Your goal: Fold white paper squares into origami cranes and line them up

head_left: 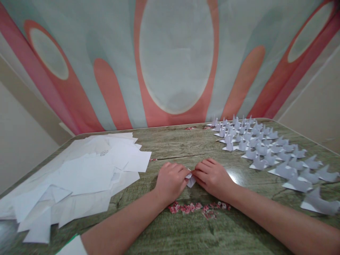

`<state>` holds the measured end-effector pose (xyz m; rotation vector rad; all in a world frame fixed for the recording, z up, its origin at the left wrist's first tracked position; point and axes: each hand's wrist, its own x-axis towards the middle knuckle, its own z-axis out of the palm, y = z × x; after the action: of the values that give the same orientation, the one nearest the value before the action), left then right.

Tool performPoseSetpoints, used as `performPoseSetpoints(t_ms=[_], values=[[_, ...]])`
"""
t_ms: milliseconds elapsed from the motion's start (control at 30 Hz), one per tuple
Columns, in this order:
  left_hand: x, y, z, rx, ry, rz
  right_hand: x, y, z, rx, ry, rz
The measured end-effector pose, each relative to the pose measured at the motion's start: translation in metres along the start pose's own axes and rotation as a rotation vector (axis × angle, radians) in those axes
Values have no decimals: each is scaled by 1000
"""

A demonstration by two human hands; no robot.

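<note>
Between my two hands is a small folded piece of white paper [191, 181], just above the middle of the table. My left hand [170, 181] pinches its left side, with the thumb and fingers pressed together. From the right, my right hand [212, 177] grips the paper's upper edge with its fingertips. Most of the paper is covered by my fingers, so its full shape is hidden. Only a creased lower corner and a bit of the top show.
Loose white paper sheets [87, 173] lie in an overlapping pile on the left. Several rows of folded paper birds [261, 150] stand on the right. The wood-patterned table [170, 148] carries pink flower prints and meets a patterned backdrop [175, 71] behind.
</note>
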<state>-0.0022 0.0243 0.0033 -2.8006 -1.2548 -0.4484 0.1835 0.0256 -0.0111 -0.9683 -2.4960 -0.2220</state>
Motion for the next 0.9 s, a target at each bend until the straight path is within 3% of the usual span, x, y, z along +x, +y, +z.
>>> performPoseSetpoints(t_ms=[233, 533, 900], values=[[-3, 9, -1, 64, -14, 51, 0, 0, 1, -79, -31, -60], [-4, 8, -2, -20, -28, 5, -3, 4, 2, 35, -46, 34], [-5, 10, -2, -15, -17, 43, -4, 5, 0, -36, -105, -36]])
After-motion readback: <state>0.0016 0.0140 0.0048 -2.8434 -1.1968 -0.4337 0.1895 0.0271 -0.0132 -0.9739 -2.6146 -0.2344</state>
